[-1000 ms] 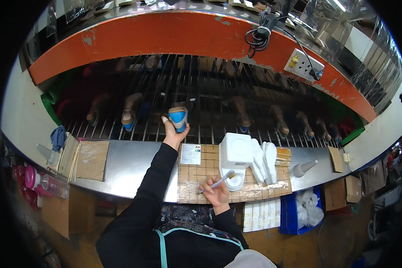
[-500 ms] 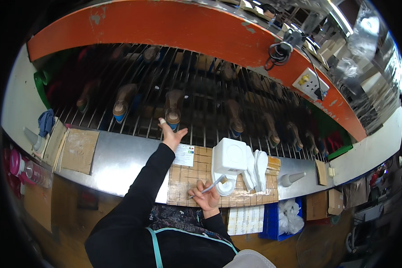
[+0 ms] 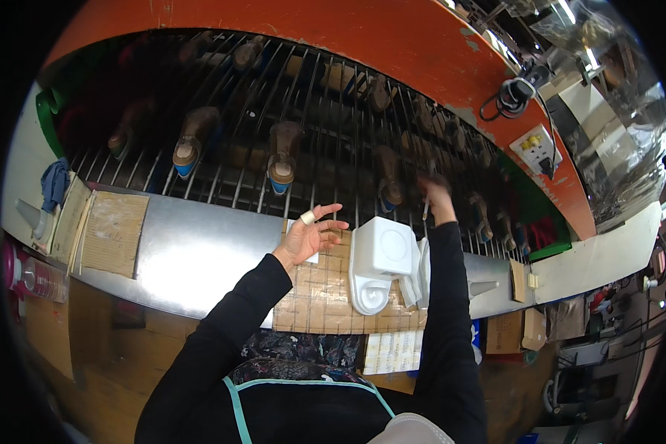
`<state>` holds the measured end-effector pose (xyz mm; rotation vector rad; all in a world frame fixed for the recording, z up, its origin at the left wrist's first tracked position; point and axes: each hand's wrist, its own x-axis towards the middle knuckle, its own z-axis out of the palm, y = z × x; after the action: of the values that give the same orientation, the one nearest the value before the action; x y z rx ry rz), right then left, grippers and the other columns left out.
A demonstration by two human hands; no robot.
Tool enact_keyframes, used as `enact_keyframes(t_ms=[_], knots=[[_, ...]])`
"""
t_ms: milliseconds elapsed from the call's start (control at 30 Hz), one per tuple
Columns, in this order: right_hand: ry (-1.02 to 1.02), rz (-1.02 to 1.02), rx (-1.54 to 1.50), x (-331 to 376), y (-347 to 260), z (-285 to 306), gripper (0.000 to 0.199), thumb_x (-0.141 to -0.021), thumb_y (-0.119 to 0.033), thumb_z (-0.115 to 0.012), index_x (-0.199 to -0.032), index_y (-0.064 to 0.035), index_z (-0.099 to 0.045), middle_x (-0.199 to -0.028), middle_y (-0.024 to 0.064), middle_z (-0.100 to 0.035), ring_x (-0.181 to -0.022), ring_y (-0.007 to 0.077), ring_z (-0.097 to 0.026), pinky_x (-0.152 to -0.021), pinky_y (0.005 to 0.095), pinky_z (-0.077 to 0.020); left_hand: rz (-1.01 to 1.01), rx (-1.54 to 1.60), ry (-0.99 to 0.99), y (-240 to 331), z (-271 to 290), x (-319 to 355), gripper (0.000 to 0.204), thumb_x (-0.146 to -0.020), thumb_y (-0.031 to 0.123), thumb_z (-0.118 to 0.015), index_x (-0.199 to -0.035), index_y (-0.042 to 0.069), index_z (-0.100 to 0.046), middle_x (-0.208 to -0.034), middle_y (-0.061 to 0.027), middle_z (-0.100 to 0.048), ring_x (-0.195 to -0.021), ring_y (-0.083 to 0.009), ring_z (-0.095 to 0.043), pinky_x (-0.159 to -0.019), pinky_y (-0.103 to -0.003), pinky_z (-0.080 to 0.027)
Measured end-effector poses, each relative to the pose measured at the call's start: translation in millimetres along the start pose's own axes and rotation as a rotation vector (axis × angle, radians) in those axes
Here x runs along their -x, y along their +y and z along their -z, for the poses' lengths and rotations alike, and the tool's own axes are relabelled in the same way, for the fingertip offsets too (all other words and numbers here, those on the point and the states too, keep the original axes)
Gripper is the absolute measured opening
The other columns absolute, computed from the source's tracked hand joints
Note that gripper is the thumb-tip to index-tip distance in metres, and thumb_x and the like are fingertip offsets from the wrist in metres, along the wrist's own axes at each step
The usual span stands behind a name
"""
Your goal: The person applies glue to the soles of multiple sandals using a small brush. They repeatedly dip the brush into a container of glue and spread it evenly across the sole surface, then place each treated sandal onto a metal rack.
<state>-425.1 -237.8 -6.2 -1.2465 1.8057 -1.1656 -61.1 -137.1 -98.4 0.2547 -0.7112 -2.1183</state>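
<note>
My left hand (image 3: 311,237) is held above the taped cardboard mat (image 3: 303,300), fingers spread and nothing in them; a pale wrap circles one finger. My right hand (image 3: 440,201) reaches out over the rack and is partly blurred. A thin pale-handled brush (image 3: 425,210) pokes down from its fingers. Just beyond them is a dark, smeared shoe (image 3: 432,180); whether I touch it cannot be made out. Brown shoes with blue at the toe, such as this one (image 3: 282,155), lie on the metal bars. Between my arms stands a white plastic container (image 3: 381,248) on a white base.
White sole-shaped pieces (image 3: 423,270) lie beside the container, partly behind my right forearm. An orange beam (image 3: 296,22) spans the rack's far side, with a socket panel (image 3: 535,148) on it. A grey cone (image 3: 484,287) and cardboard pieces (image 3: 115,233) rest on the metal ledge.
My right hand has gone from beside the container out over the rack with the brush. My left hand has drawn back from a shoe toward the mat. The view has shifted slightly.
</note>
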Motion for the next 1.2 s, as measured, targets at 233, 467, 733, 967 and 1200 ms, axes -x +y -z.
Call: enact_keyframes(t_ms=[233, 467, 733, 967, 1200], knots=[[-0.168, -0.125, 0.162, -75, 77, -26, 0.027, -0.086, -0.029, -0.072, -0.09, -0.0027, -0.069, -0.077, 0.0058, -0.067, -0.062, 0.0161, -0.06, -0.052, 0.0325, -0.045, 0.095, 0.241, 0.021, 7, 8, -11, 0.066, -0.094, 0.061, -0.049, -0.147, 0.022, -0.041, -0.133, -0.0183, -0.053, -0.107, -0.0264, -0.059, -0.087, -0.04, -0.05], [-0.225, -0.032, 0.267, -78, 86, -32, 0.032, -0.084, -0.028, -0.073, -0.097, 0.0015, -0.072, -0.084, 0.0099, -0.071, -0.075, 0.0177, -0.067, -0.066, 0.0331, -0.0509, 0.107, 0.289, 0.061, 5, 8, -11, 0.063, -0.096, 0.059, -0.048, -0.147, 0.022, -0.041, -0.136, -0.0178, -0.051, -0.11, -0.0268, -0.057, -0.088, -0.038, -0.048], [-0.252, -0.091, 0.26, -101, 95, -31, 0.033, -0.083, -0.031, -0.073, -0.094, -0.0005, -0.072, -0.085, 0.0129, -0.071, -0.076, 0.0209, -0.069, -0.068, 0.0339, -0.0533, 0.112, 0.337, 0.058, 6, 8, -13, 0.06, -0.098, 0.057, -0.045, -0.147, 0.023, -0.042, -0.136, -0.0174, -0.052, -0.111, -0.0272, -0.056, -0.089, -0.039, -0.047], [-0.326, -0.158, 0.264, -109, 90, -30, 0.033, -0.081, -0.033, -0.074, -0.092, -0.0022, -0.073, -0.086, 0.0154, -0.072, -0.077, 0.0237, -0.071, -0.07, 0.0345, -0.0553, 0.111, 0.334, 0.058, 6, 10, -12, 0.06, -0.097, 0.057, -0.046, -0.146, 0.023, -0.042, -0.136, -0.018, -0.051, -0.111, -0.0277, -0.056, -0.089, -0.039, -0.047], [-0.447, 0.282, 0.947, -74, 64, -58, 0.049, -0.081, -0.049, -0.069, -0.104, -0.0055, -0.071, -0.097, 0.0185, -0.072, -0.078, 0.0278, -0.071, -0.068, 0.0371, -0.0543, 0.112, 0.353, 0.055, 4, 12, -13, 0.059, -0.096, 0.056, -0.049, -0.146, 0.024, -0.043, -0.134, -0.0179, -0.052, -0.111, -0.028, -0.057, -0.088, -0.039, -0.047]])
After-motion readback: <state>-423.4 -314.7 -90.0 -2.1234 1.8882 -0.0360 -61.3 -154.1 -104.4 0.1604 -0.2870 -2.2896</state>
